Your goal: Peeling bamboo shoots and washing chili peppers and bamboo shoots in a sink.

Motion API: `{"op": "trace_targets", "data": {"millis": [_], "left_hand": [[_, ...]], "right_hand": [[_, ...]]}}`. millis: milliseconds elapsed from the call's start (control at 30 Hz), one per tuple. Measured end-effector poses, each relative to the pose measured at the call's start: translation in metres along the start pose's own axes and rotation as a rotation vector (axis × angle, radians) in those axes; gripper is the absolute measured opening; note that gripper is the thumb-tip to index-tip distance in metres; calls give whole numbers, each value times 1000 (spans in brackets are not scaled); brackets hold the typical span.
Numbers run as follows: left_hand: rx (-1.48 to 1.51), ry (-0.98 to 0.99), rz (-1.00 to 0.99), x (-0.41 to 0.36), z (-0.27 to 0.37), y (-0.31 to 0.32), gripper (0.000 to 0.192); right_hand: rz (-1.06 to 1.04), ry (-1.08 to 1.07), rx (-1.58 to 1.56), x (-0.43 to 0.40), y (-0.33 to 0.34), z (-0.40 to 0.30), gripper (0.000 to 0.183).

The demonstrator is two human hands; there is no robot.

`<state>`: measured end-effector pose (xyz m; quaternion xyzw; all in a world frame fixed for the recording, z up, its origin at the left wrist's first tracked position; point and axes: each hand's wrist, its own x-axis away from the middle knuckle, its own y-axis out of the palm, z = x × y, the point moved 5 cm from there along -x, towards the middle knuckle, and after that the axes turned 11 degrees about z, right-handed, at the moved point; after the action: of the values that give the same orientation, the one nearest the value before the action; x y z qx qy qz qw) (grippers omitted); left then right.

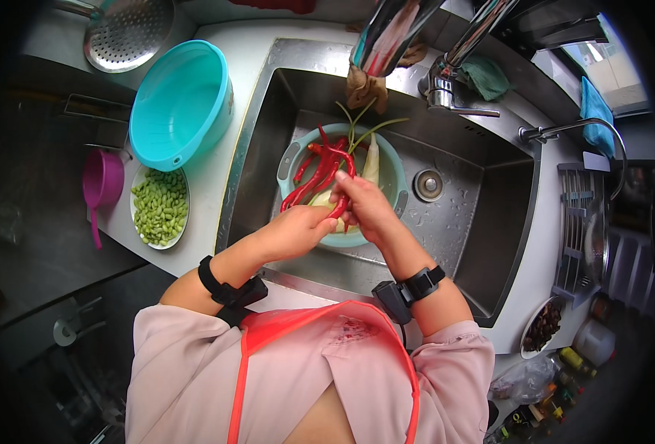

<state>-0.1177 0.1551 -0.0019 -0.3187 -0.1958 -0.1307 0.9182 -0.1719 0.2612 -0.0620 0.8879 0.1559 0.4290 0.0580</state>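
Both my hands meet over a pale blue basin (400, 166) in the steel sink. My left hand (308, 226) grips the lower end of a red chilli pepper (342, 207). My right hand (365, 204) holds the same pepper higher up, its fingers curled around it. Behind my hands, several long red chillies (323, 169) lie in the basin. Thin green stems (380, 127) reach past the rim. A pale, tapered vegetable (372, 161) leans at the basin's right side, and another pale piece is partly hidden under my hands.
The sink (449, 227) has a drain (429, 185) right of the basin. A faucet (444, 91) stands behind. On the left counter are a turquoise tub (180, 105), a plate of shelled green beans (160, 208), a purple ladle (103, 177) and a metal strainer (127, 39). A dish of dark pieces (544, 327) sits right.
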Motion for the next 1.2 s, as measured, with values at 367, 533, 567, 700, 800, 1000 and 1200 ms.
{"op": "trace_targets", "data": {"millis": [367,533,567,700,800,1000,1200], "left_hand": [[-552,1,25,-87,-71,18,32],[-586,-60,287,-127,-95,45,41],[-586,-56,286,-135,-99,47,41],[-537,-171,168,-157,-100,47,44],[-484,-143,50,-154,-103,33,42],[440,-412,3,-109,-94,7,35],[898,-390,-20,-69,-69,0,21]], "right_hand": [[575,-537,838,-72,-67,6,28],[518,-772,1499,-65,-24,10,18],[472,-846,1645,-69,-18,18,18],[492,-780,1831,-88,-10,31,20],[491,-704,1765,-91,-10,22,18],[395,-388,925,-72,-49,8,16],[82,-111,105,-36,-17,11,34]]}}
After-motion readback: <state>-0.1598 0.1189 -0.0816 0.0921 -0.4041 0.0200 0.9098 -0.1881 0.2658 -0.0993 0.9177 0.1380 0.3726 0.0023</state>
